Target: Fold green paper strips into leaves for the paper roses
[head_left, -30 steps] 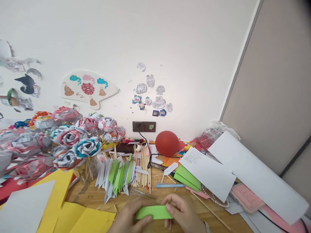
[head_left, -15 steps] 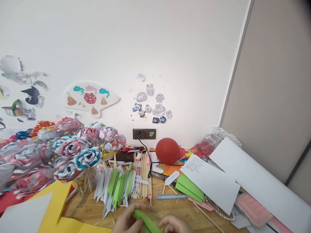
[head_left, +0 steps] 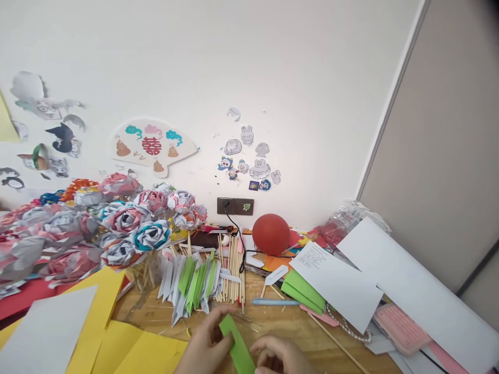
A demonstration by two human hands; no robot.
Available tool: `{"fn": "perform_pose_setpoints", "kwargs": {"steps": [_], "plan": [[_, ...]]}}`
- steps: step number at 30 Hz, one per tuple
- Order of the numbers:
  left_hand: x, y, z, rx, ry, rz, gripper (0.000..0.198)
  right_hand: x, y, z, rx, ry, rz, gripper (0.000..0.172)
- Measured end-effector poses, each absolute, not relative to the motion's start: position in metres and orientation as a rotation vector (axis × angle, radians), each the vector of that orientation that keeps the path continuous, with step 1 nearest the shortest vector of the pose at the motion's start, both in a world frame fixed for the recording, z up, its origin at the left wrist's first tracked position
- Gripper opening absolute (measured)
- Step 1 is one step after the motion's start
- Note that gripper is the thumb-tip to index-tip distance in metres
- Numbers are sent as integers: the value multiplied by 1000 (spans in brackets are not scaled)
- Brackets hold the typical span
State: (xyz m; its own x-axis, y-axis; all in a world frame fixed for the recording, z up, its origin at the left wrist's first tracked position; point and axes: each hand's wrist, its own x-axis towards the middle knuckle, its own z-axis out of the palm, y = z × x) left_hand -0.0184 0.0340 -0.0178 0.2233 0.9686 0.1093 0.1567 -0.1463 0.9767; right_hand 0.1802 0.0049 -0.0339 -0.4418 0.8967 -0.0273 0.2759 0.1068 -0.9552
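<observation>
A folded strip of green paper (head_left: 238, 340) slants down between my hands at the bottom of the view. My left hand (head_left: 208, 340) is closed on its upper part, thumb lying across the front face. At the strip's lower right edge my right hand (head_left: 283, 354) has its fingers curled in a pinch, partly cut off by the frame. Just beyond lies a row of folded grey and green paper pieces (head_left: 198, 283), beside a bundle of thin wooden sticks (head_left: 234, 270).
Paper roses (head_left: 128, 221) crowd the left side, with yellow sheets (head_left: 117, 348) in front. A red balloon (head_left: 271, 234) sits by the wall. To the right are green paper (head_left: 304, 291), a white printed sheet (head_left: 339, 283), a pink case (head_left: 401, 328) and a loose stick (head_left: 337, 342).
The view has tipped downward and shifted slightly left, showing more of both hands. The green strip has turned steeper, its broad face more toward me, while staying in my left hand.
</observation>
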Motion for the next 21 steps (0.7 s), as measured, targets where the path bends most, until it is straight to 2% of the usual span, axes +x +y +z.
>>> {"fn": "perform_pose_setpoints", "kwargs": {"steps": [5, 10, 16, 19, 21], "plan": [[-19, 31, -12, 1580, 1198, 1030, 37, 172, 2, -30, -1282, -1966, 1216, 59], [-17, 27, -6, 1526, 1183, 1026, 39, 171, -3, -34, -1212, -1991, 1012, 47], [-12, 24, -20, 1447, 952, 977, 78, 173, -2, -42, -1165, -1794, 1100, 42], [-9, 19, -22, 1443, 881, 927, 95, 172, -1, -41, -1142, -1802, 1132, 30], [-7, 16, -20, 1456, 893, 918, 99, 172, -1, -39, -1136, -1813, 1136, 23]]}}
